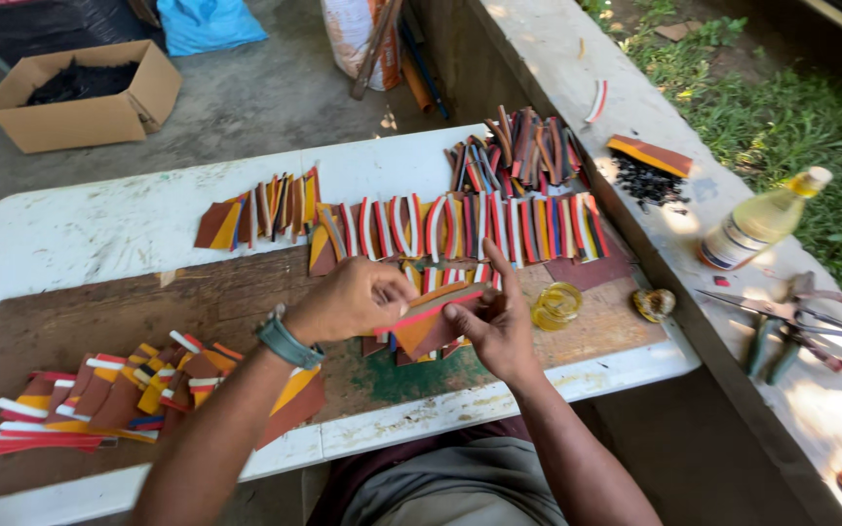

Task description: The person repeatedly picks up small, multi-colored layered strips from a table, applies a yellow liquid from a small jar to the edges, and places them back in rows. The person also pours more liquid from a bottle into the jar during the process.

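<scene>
My left hand [348,300], with a grey watch on its wrist, and my right hand [495,321] both grip a layered foam piece [431,314] in brown, orange and red, held just above the table [99,229]. Beyond my hands lies a long row of striped pieces [460,226] in red, white, yellow and blue. A loose heap of similar pieces [518,146] sits behind that row. Another pile of pieces [99,394] lies at the near left.
A small jar of yellow liquid [556,304] stands right of my hands. On the concrete ledge are a bottle of yellow liquid [760,220], scissors [801,317], pliers and black crumbs [650,182]. A cardboard box [85,93] sits on the floor at far left.
</scene>
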